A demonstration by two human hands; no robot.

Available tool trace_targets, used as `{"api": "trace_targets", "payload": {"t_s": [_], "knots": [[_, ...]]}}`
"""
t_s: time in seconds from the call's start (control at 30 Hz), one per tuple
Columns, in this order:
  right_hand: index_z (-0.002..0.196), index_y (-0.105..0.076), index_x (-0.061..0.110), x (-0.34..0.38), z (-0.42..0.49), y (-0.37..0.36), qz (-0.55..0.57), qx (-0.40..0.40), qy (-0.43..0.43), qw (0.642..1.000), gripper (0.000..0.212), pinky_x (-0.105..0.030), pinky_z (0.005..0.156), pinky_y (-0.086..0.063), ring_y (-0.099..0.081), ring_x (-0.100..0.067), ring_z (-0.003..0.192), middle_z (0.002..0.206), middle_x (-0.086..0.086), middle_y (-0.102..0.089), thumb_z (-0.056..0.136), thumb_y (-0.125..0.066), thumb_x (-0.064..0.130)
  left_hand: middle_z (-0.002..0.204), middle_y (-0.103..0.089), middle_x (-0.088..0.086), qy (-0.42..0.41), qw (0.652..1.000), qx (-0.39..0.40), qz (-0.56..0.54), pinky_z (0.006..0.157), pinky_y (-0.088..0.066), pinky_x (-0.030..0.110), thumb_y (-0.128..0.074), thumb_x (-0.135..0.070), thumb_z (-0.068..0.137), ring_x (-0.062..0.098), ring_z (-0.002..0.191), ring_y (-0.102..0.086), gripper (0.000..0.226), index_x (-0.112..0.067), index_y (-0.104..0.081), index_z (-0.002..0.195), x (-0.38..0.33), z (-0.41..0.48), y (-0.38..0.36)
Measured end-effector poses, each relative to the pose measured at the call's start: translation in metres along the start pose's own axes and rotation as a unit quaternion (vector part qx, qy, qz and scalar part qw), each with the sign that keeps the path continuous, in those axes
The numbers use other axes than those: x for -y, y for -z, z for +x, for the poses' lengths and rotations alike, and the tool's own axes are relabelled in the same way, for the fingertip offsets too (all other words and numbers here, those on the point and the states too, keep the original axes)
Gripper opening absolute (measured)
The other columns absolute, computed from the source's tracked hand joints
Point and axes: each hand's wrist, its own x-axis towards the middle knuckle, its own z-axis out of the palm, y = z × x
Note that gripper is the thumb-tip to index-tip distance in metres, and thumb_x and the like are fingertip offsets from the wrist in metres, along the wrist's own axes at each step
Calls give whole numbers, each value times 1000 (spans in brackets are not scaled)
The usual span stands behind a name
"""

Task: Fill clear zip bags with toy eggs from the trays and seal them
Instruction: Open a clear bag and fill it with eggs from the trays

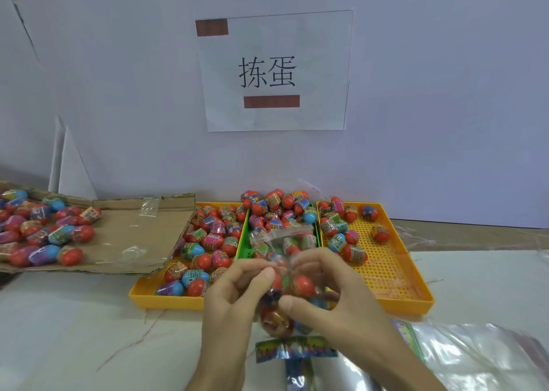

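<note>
Clear zip bag (282, 237): where?
— Nearest first: printed packets (297, 350) at the near edge of the table (74, 331), with a heap of clear plastic bags (475, 358) to their right. Just above the packets, the bag itself, held up between both hands, in front of the trays. Several toy eggs (302, 285) inside, red halves showing.

Left hand (234, 298): grip?
— Curled, pinching the bag's film between thumb and forefinger.

Right hand (335, 301)?
— Curled as well. Thumb pressed to the near face of the bag, fingers wrapped behind it. Zip closed or not: cannot tell.

Beyond the hands?
— Three trays side by side. Left yellow tray (142, 297) crowded with eggs. Green tray (246, 251) in the middle, heaped highest. Right yellow tray (395, 271) with eggs only along its left and far sides.

Further left?
— Flattened cardboard (133, 236), one corner overlapping the left yellow tray. More eggs scattered over its left part.

Farthest?
— Pale wall (445, 93), with a paper sign (276, 72) bearing two large black characters.
</note>
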Motion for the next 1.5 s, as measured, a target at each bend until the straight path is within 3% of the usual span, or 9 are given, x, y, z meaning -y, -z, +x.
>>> {"api": "trace_targets", "payload": {"t_s": [0.13, 0.37, 0.5, 0.7, 0.83, 0.97, 1.2, 1.33, 1.5], "knots": [[84, -73, 30, 1, 3, 6, 58, -93, 17, 994, 10, -25, 73, -56, -68, -9, 78, 82, 6, -73, 87, -78, 22, 87, -77, 4, 15, 999, -36, -34, 68, -59, 31, -70, -46, 67, 16, 80, -74, 26, -25, -77, 81, 1, 3, 1], [82, -76, 27, -2, 4, 8, 92, -113, -7, 989, 31, -27, 71, -57, -70, -14, 76, 79, 0, -73, 93, -63, 2, 90, -76, -1, 6, 998, -47, -30, 65, -60, 27, -65, -49, 72, 13, 84, -73, 27, -29, -77, 83, 2, 0, -2], [85, -75, 31, 0, 2, 4, 92, -111, 24, 989, 17, -23, 68, -56, -71, -13, 77, 82, 2, -74, 90, -70, 16, 84, -76, -6, -26, 998, -61, -15, 57, -56, 20, -67, -45, 69, 3, 76, -70, 22, -33, -78, 84, -2, -1, -2], [80, -77, 30, -1, 2, 7, 91, -160, 43, 982, 11, -22, 63, -56, -67, -12, 67, 73, 2, -72, 87, -71, 25, 84, -76, -5, -48, 995, -85, -11, 57, -58, 28, -64, -57, 66, 6, 74, -70, 32, -34, -79, 83, -2, -4, -3], [79, -76, 30, -1, 0, 5, 81, -151, 50, 984, 13, -19, 64, -53, -63, -8, 65, 72, 3, -70, 88, -70, 23, 78, -73, -4, -56, 995, -77, -9, 67, -51, 31, -62, -46, 73, 6, 72, -68, 23, -34, -76, 86, -2, -3, -2], [81, -74, 33, 2, -2, 1, 39, -147, 59, 987, 16, -29, 64, -56, -65, -13, 69, 73, 4, -70, 89, -70, 20, 80, -74, 0, -57, 995, -81, -12, 73, -51, 34, -59, -41, 76, 12, 77, -69, 21, -27, -75, 76, -1, -2, -2], [92, -69, 37, 1, -2, -1, 11, -181, 67, 981, 25, -40, 63, -58, -65, -15, 64, 75, 3, -67, 88, -74, 12, 78, -75, 10, -59, 993, -98, -39, 52, -55, 24, -60, -40, 80, 22, 66, -71, 23, -23, -75, 77, -6, -1, 2], [95, -56, 30, 0, -4, -3, -212, -248, 224, 918, 44, -14, 69, -47, -57, -6, 78, 84, 16, -55, 75, -83, 1, 70, -73, 2, -85, 992, -97, 1, 56, -56, 19, -63, -42, 76, 8, 63, -69, 19, -30, -77, 77, -6, -3, 1], [81, -70, 20, -1, -6, -11, -309, -239, 322, 862, 11, -32, 78, -42, -53, -10, 86, 90, 7, -59, 79, -73, 9, 70, -75, 0, -181, 978, -46, 92, 64, -59, 20, -71, -38, 91, 11, 66, -72, 9, -37, -77, 84, -6, -15, -4]]}}
